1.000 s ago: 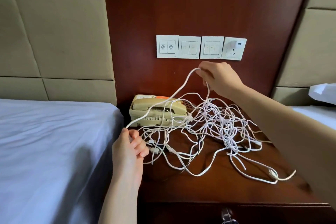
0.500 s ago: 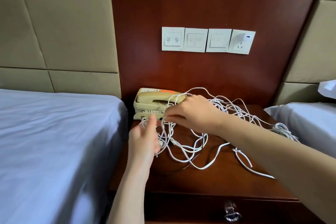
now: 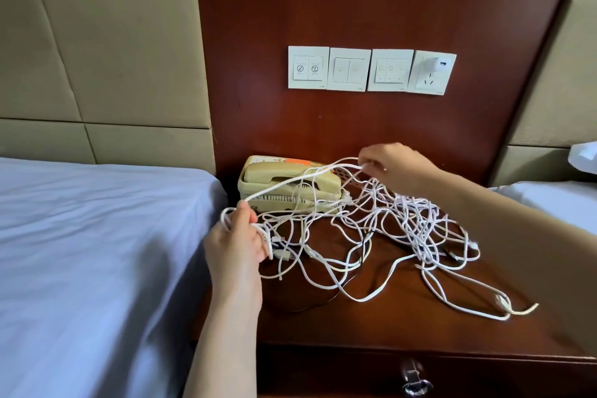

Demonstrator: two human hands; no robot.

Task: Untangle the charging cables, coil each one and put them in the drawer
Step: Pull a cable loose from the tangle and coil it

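A tangle of white charging cables (image 3: 416,229) sprawls over the dark wooden nightstand (image 3: 387,326). My left hand (image 3: 237,244) is at the tangle's left edge, closed on a small coil of white cable. One strand (image 3: 290,182) runs taut from it up to my right hand (image 3: 392,166), which pinches that strand above the back of the nightstand. The drawer front (image 3: 323,375) below the top is closed, with a metal pull (image 3: 415,380). Loose ends (image 3: 504,304) trail toward the front right.
A beige telephone (image 3: 290,182) stands at the back left of the nightstand, partly under the cables. Wall switches (image 3: 349,69) and a socket with a white charger (image 3: 433,73) are on the wood panel. A bed (image 3: 90,252) lies at left, another (image 3: 555,200) at right.
My right hand has moved from beside my left hand up and to the right, drawing a strand taut. The tangle has shifted and spread over the nightstand. My left hand keeps its hold.
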